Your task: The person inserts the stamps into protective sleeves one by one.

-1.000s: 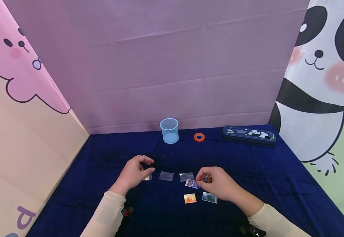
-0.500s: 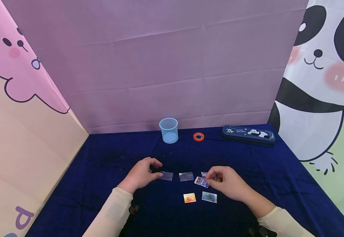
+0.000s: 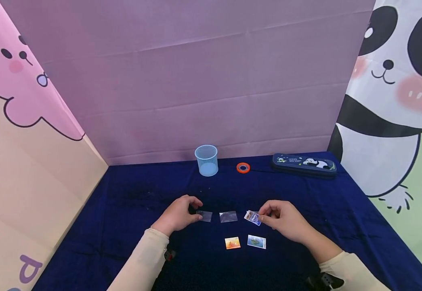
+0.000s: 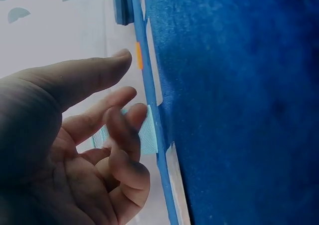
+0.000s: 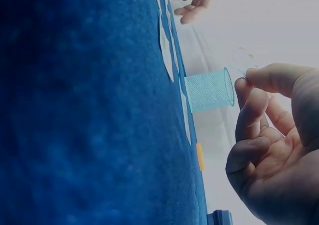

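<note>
My right hand [image 3: 281,220] pinches a small blue-and-white picture stamp [image 3: 252,217] between thumb and fingertips, over the rightmost clear sleeve, which is mostly hidden behind it. In the right wrist view the stamp shows only faintly at the fingertips. My left hand [image 3: 178,215] holds nothing; its thumb and fingers stand apart, thumb tip at the edge of the left clear sleeve [image 3: 206,216]. A second clear sleeve [image 3: 228,217] lies between the hands. Nearer me lie an orange stamp [image 3: 232,243] and a blue-green stamp [image 3: 257,241].
Along the back of the dark blue cloth [image 3: 141,250] stand a light blue mesh cup [image 3: 207,161], an orange-red tape roll [image 3: 243,168] and a navy pencil case [image 3: 304,165] with a panda on it. A mauve curtain [image 3: 196,81] hangs behind.
My right hand has carried the blue-and-white stamp rightward, over the rightmost sleeve. My left hand has moved right, from the far-left card to the left clear sleeve.
</note>
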Motion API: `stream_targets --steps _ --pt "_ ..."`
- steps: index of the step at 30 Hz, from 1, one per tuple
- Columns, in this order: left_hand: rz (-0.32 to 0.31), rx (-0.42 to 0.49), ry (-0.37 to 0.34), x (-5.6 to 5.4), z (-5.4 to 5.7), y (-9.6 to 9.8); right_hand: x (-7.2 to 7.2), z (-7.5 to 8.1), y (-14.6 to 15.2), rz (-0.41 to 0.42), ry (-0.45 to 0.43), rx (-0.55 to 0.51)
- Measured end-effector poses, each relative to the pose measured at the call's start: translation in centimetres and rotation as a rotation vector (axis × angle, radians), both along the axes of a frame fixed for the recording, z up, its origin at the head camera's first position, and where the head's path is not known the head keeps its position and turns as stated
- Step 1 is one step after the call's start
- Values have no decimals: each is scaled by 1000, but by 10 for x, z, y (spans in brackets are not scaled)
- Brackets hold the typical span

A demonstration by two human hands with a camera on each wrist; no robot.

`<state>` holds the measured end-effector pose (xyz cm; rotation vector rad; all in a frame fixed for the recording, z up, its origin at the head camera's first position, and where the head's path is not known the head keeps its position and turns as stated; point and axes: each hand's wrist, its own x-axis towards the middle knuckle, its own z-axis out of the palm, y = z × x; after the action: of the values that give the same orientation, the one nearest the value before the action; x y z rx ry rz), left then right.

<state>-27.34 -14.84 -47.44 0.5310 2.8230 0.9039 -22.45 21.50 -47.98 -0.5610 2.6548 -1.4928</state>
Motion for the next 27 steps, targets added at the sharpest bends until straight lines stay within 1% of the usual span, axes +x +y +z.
stream_targets --steps 9,12,19,27 --pt "4 1 -38 -4 -6 -1 0 -3 2 -7 -9 -16" --pt "3 -11 -31 -5 -7 -3 0 -3 2 -9 -6 -17" --pt "46 -65 -31 -5 -8 -4 0 -2 3 -16 -20 -15" --pt "52 -64 13 -3 -7 -3 0 -2 3 -22 -26 -12"
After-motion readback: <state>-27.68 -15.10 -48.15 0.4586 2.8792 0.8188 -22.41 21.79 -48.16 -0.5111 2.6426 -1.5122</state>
